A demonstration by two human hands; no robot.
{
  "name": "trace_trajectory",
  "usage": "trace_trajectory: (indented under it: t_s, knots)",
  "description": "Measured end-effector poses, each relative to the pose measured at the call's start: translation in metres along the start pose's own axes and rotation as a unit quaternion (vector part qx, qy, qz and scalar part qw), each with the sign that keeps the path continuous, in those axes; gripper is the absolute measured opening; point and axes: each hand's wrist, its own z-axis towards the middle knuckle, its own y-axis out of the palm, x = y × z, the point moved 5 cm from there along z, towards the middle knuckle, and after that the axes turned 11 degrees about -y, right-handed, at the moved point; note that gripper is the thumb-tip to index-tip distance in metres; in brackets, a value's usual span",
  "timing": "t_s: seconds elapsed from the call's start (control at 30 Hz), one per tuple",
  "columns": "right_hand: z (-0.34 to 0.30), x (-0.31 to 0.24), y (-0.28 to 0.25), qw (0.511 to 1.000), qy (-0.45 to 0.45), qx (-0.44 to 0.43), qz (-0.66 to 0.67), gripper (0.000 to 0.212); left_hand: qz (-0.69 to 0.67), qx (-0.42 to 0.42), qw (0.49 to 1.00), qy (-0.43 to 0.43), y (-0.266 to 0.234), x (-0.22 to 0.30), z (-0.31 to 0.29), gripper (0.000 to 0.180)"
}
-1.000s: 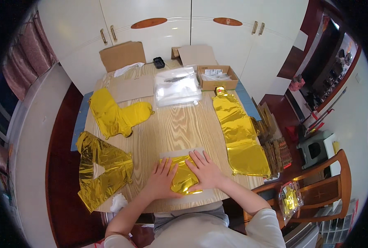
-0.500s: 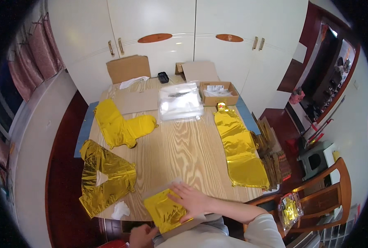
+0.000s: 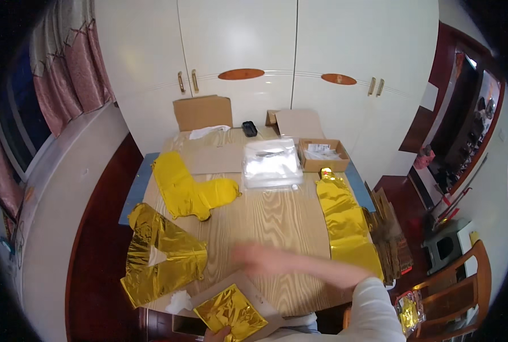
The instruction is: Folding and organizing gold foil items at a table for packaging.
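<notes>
At the near table edge, my left hand (image 3: 219, 333) grips the lower corner of a folded gold foil balloon (image 3: 234, 310), with its thumb on top. Beneath that packet a piece of brown cardboard (image 3: 272, 319) sticks out. My right hand (image 3: 256, 257) is above the table just beyond it, smeared by motion so its fingers are unclear. Flat gold foil balloons lie around: an A-shaped one (image 3: 177, 262) with a triangular hole at the left, a bent one (image 3: 191, 191) behind it, and a long one (image 3: 345, 222) along the right edge.
A stack of clear plastic bags (image 3: 272, 168) lies at the back, beside an open cardboard box (image 3: 325, 165). A small black tray (image 3: 249, 129) stands behind. Crumpled white tissue (image 3: 178, 302) is near the left front. A wooden chair (image 3: 479, 285) holds a bagged gold packet at right.
My right hand has lifted off the folded foil and moved forward. The foil packet has turned, and cardboard now shows beneath it. My left hand has come onto its lower corner. The view has shifted.
</notes>
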Motion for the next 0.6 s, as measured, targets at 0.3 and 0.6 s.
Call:
trace_trajectory:
  t_s: [0.3,0.6]
  knots:
    - [-0.057,0.284,-0.148,0.902,0.308,0.164,-0.255,0.053,0.139,0.075,0.971,0.181,-0.041,-0.008,0.03,0.044]
    - [-0.048,0.296,-0.134,0.915,0.273,0.102,-0.279,0.038,-0.074,-0.012,0.992,0.098,0.001,0.051,-0.017,0.019]
